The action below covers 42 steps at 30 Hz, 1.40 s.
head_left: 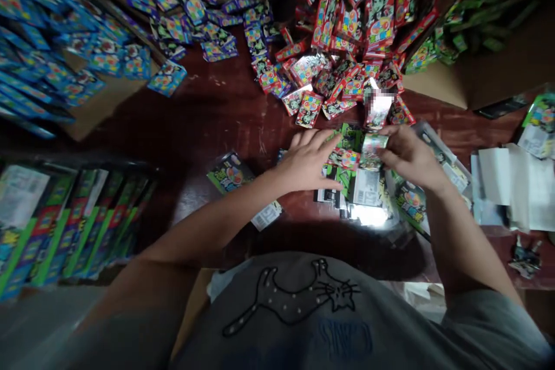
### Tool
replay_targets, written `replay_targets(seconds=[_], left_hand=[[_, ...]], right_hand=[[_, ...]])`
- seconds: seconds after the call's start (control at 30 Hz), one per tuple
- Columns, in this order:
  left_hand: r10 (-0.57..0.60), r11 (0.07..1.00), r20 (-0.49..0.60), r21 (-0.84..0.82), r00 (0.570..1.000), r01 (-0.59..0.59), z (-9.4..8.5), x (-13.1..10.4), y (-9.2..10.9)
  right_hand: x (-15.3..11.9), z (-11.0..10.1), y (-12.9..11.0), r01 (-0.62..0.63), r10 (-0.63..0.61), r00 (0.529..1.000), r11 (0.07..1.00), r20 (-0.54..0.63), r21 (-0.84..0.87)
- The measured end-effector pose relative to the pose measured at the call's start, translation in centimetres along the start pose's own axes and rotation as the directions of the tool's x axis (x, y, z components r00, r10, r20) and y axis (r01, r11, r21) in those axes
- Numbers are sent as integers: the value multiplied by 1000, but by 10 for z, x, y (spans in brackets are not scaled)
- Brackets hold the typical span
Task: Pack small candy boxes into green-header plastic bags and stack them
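My left hand [306,162] lies with fingers spread over the left side of several small packets, its fingertips by a red packet [344,158] and a green packet [349,137]. In my right hand [407,153], a small shiny green packet [373,151] is pinched between thumb and fingers. Beneath both hands are flat black-and-green pouches in clear wrapping; a white label [366,188] shows on one. Another printed pouch [410,199] lies under my right wrist. Just beyond my hands, a heap of red packets [309,108] spreads over the dark red table [217,121].
Blue packets [104,55] spill from a box at the left, purple ones [217,34] behind. Green packets [422,55] fill a box at the back right. Upright pouches [73,219] stand at the left; white papers [498,176] and keys [525,257] lie right.
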<state>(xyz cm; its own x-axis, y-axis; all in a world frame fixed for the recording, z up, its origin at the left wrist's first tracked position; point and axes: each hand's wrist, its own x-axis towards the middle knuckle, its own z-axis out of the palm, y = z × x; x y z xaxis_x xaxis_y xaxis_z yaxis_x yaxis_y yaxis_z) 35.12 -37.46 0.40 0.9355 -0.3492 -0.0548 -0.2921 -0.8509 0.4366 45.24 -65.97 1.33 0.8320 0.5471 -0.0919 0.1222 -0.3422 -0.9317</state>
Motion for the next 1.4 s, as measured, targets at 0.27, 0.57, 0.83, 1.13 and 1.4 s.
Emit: replay_targets(seconds=[0.27,0.57,0.83,1.13,1.4], left_hand=[[334,941,175,-10,926,-338,6,31,-6],[118,992,55,-37,991,-116,-53,-50,-46],[-68,970,379,240,923,-28,-42,-182,-49],[-543,822,155,300,825,484,-14,-229,23],[-766,625,-106,113,634,773,15,-283,17]], right_hand=[[-21,9,7,-108,93,988,986,123,127],[-4,8,-10,496,-480,856,655,193,-570],[28,24,-22,663,-394,746,514,538,-543],[41,146,-18,659,-239,747,390,620,-643],[22,211,-28,646,-425,763,522,486,-557]])
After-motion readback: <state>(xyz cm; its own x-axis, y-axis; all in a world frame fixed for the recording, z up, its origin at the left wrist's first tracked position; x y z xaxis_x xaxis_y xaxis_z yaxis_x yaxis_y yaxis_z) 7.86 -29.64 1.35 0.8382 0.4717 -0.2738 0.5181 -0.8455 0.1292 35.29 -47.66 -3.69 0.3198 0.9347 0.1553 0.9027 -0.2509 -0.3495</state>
